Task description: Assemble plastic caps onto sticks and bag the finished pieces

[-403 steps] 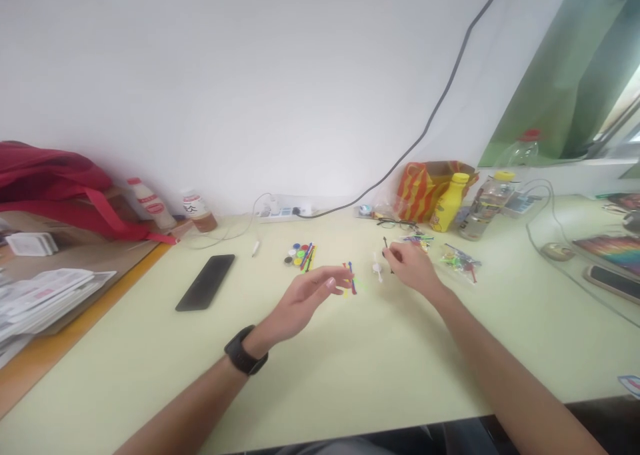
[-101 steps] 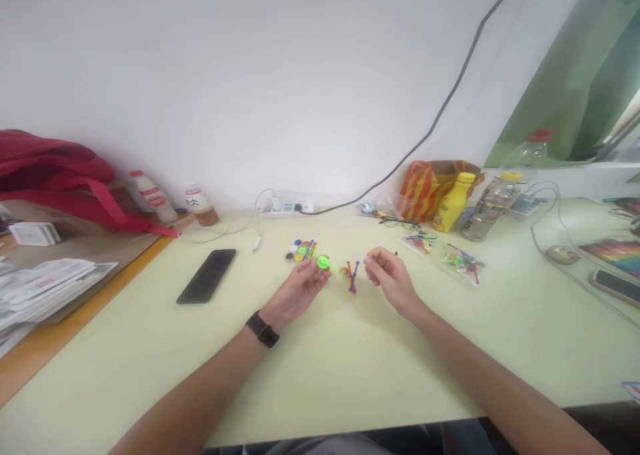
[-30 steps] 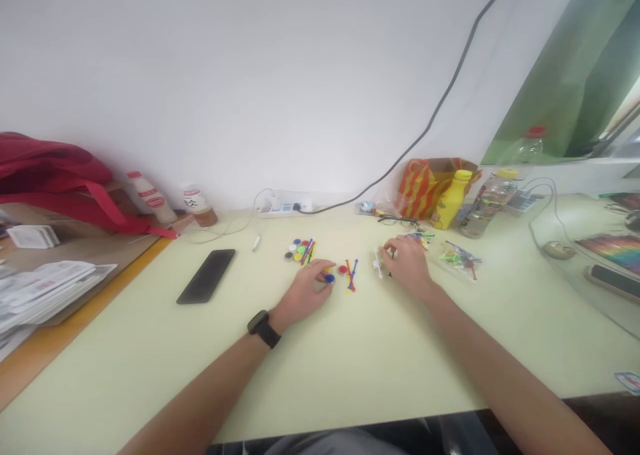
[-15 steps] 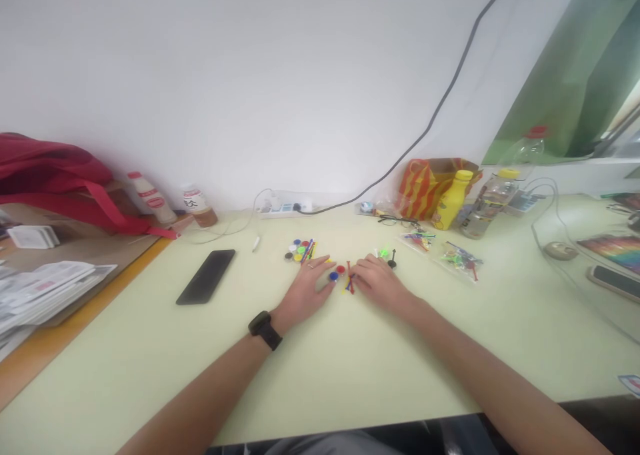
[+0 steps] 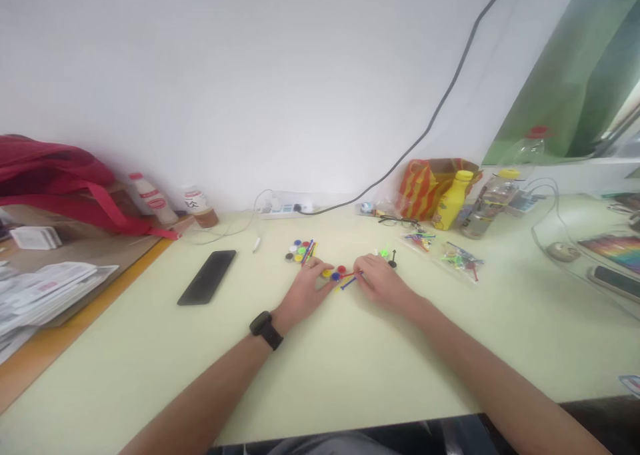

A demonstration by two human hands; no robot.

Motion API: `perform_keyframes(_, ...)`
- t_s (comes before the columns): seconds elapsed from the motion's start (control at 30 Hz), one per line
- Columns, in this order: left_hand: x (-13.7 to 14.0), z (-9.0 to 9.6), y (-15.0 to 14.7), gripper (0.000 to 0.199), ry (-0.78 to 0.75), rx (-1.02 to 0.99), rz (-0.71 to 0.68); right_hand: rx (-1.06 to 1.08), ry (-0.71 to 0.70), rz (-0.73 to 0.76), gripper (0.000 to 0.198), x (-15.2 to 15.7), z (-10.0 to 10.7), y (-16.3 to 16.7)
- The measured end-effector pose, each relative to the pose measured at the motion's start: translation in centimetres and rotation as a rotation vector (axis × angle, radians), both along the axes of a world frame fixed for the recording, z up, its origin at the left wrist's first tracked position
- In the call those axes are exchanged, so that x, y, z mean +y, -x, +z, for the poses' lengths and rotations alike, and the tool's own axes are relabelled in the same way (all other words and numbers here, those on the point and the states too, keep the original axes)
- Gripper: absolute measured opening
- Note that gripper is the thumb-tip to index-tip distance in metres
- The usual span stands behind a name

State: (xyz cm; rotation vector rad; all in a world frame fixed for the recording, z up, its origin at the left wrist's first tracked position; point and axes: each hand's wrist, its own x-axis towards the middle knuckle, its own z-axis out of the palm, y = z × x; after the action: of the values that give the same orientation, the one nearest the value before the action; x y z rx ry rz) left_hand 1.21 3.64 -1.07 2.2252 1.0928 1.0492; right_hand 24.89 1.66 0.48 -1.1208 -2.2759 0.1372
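Note:
My left hand (image 5: 309, 284) rests on the table with thumb and fingers apart, curved around a yellow disc (image 5: 327, 274) and a blue disc (image 5: 335, 277). Its thumb tip is beside the blue disc. A red disc (image 5: 341, 269) lies just behind them. The fingers of my right hand (image 5: 381, 278) are closed at the upper end of a thin blue plastic stick (image 5: 349, 283), which points down-left. A red stick (image 5: 347, 275) lies close by, partly hidden, with a bit of yellow below. Small green pieces (image 5: 384, 253) and a black disc with an upright stick (image 5: 393, 262) stand behind my right hand.
Several coloured discs (image 5: 295, 249) and sticks (image 5: 309, 250) lie beyond my left hand. A phone (image 5: 207, 278) is at left. Bags of small parts (image 5: 461, 262), glasses (image 5: 397, 221), a yellow bottle (image 5: 453, 202) and a clear bottle (image 5: 487, 205) stand at right. A power strip (image 5: 283, 208) lies by the wall.
The blue stick has swung to a flatter slant at my right fingertips, and the red stick lies more level. My left hand has shifted slightly, showing the yellow disc more.

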Motion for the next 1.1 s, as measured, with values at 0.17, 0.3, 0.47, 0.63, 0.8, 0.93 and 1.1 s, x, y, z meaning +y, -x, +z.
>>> perform_keyframes(0.17, 0.2, -0.1, 0.1, 0.018, 0.034, 0.078, 0.014, 0.166, 0.157, -0.001, 0.01, -0.4, 0.3, 0.1)
perform_keyframes(0.3, 0.2, 0.1, 0.0, 0.016, 0.022, 0.092, 0.003, 0.141, 0.177, 0.006, 0.021, -0.8, 0.5, 0.1)
perform_keyframes(0.47, -0.1, 0.4, -0.1, 0.021, -0.018, 0.096, -0.021, -0.008, 0.094, 0.001, 0.036, -0.5, -0.4, 0.4)
perform_keyframes(0.63, -0.4, 0.6, -0.3, 0.024, -0.052, 0.117, -0.012, -0.125, 0.013, -0.046, 0.034, 0.4, -1.7, 0.8)
perform_keyframes(0.8, -0.8, 1.0, -0.3, 0.019, -0.092, 0.131, 0.011, -0.104, -0.022, -0.082, 0.03, 0.8, -2.0, 0.9)
perform_keyframes(0.93, -0.9, 1.1, -0.2, 0.015, -0.112, 0.144, -0.007, -0.102, -0.025, -0.085, 0.021, 1.2, -2.2, 0.9)
perform_keyframes(1.1, -0.5, 0.5, -0.1, 0.022, -0.161, 0.199, -0.018, -0.032, -0.057, -0.104, 0.017, 1.5, -2.1, 0.7)
